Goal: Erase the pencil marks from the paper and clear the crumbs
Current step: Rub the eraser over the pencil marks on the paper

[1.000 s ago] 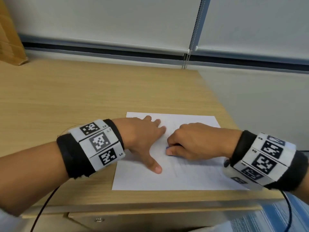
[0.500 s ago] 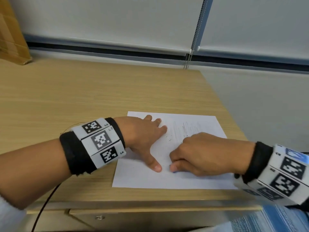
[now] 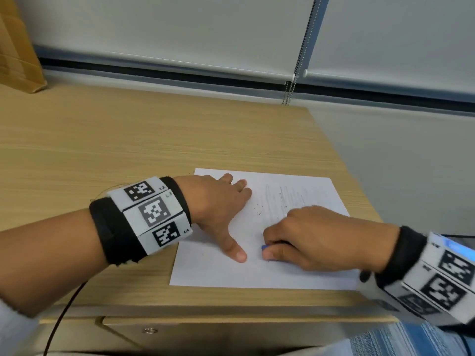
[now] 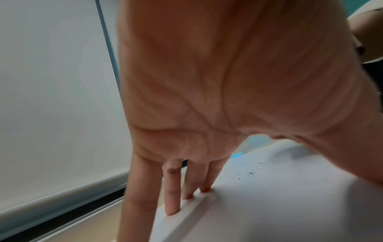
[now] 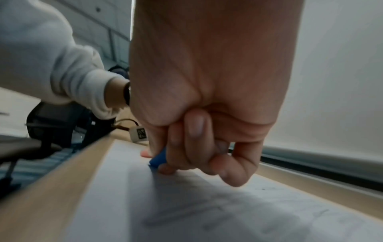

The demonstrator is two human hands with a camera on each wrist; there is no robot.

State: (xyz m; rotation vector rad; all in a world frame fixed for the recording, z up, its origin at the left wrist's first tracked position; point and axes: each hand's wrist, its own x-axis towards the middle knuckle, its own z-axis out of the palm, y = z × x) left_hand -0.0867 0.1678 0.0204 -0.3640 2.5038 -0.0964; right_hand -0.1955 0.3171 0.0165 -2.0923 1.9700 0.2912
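A white sheet of paper [image 3: 210, 268] lies near the desk's front right corner, with faint pencil strokes [image 3: 282, 199] across its upper middle. My left hand [image 3: 221, 209] lies flat on the sheet's left part, fingers straight and thumb spread toward me; in the left wrist view its fingertips [image 4: 172, 211] press the paper's far edge. My right hand [image 3: 308, 237] pinches a small blue eraser [image 3: 264, 246] and holds it down on the paper, close to my left thumb. In the right wrist view the eraser [image 5: 158, 159] pokes out between thumb and curled fingers. Dark crumbs [image 3: 257, 210] lie between the hands.
The wooden desk [image 3: 128, 140] stretches away to the left and back. Its right edge and front edge run close to the paper. A cardboard box [image 3: 15, 47] stands at the far left. A blind's bead chain [image 3: 290, 91] hangs at the back wall.
My right hand has slid with the eraser down the sheet toward me and a little right, uncovering pencil strokes and crumbs above it. My left hand has stayed flat on the paper.
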